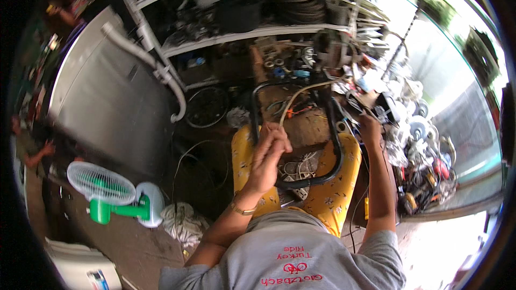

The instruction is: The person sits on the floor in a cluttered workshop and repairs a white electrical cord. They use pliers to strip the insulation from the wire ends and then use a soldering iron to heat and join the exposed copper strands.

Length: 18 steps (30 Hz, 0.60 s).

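My left hand (270, 147) is closed on the end of a tan cord (299, 93) over my lap. From there the cord arcs up and right to the clutter at the back of the bench. A black tubular frame (338, 153) lies across my thighs, its loop around the worn wooden block (305, 130). My right hand (370, 129) is down at the bench's right side, beside hand tools (350, 120) and a black open box (386, 103). Its fingers are too small and dark to make out. An orange-handled tool (291, 113) lies on the block.
Shelves (258, 36) with parts and coiled tyres (301, 6) stand behind the bench. A heap of plastic bags and parts (419, 129) fills the right side by the glass. A green-and-white fan (102, 185), a metal panel (115, 86) and a wheel rim (207, 107) are left. Another person (32, 147) is far left.
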{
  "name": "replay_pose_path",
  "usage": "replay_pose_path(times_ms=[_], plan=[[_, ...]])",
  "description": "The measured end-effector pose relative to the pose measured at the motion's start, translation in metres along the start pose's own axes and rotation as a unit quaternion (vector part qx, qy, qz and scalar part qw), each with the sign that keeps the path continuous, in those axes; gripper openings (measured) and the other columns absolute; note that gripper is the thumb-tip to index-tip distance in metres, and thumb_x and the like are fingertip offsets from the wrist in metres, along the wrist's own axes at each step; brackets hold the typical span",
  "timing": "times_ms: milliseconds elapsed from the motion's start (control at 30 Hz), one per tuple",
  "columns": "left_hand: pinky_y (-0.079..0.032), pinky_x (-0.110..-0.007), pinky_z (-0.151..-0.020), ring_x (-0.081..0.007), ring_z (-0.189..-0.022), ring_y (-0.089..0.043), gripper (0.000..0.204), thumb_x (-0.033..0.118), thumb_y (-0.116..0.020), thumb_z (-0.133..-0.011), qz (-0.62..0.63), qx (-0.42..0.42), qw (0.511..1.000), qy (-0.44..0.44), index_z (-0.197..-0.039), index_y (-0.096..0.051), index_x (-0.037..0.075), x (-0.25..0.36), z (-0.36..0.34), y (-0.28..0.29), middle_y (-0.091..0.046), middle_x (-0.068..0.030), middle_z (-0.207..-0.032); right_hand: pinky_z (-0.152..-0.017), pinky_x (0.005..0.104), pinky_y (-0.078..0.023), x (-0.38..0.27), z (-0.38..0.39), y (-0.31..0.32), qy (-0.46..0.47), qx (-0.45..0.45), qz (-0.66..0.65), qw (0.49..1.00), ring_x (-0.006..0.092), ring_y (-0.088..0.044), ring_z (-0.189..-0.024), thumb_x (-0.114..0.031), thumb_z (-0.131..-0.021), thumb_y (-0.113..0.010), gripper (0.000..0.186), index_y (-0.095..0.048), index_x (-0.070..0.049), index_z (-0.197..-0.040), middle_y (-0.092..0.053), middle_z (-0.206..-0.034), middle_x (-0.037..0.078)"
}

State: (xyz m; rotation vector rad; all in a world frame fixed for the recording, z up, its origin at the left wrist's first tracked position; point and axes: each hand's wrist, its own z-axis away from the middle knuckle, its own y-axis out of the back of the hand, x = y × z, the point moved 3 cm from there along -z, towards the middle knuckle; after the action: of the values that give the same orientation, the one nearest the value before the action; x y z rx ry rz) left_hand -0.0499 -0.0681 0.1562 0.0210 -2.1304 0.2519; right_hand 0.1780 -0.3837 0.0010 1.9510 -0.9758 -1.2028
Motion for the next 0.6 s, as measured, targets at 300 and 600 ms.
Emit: replay_pose_path(times_ms=[300, 600], plan=[[-0.035, -0.017, -0.060, -0.0039, -0.064, -0.043, 0.011, 0.011, -0.061, -0.090, -0.036, 0.076, 0.996, 0.032, -0.090, -0.067, 0.002, 0.012, 0.000, 0.012, -0.050, 0.0037, -0.077, -0.084, 0.0303, -0.048, -0.305, 0.088, 0.063, 0.134, -0.155, -0.585, 0.785, 0.0185, -0.060, -0.100, -0.002, -0.080, -0.068, 0.044, -0.046, 0.002, -0.118, -0.061, -0.108, 0.012], [-0.037, -0.019, -0.058, -0.0061, -0.068, -0.049, 0.026, 0.024, -0.061, -0.091, 0.227, 0.060, 0.970, 0.068, -0.101, -0.067, 0.000, -0.005, 0.015, 0.039, -0.064, -0.0024, -0.087, -0.063, 0.0249, -0.050, -0.312, 0.086, 0.075, 0.238, -0.040, -0.395, 0.886, 0.0169, -0.063, -0.072, -0.001, -0.083, -0.066, 0.010, -0.061, 0.000, -0.091, -0.065, -0.083, 0.006]])
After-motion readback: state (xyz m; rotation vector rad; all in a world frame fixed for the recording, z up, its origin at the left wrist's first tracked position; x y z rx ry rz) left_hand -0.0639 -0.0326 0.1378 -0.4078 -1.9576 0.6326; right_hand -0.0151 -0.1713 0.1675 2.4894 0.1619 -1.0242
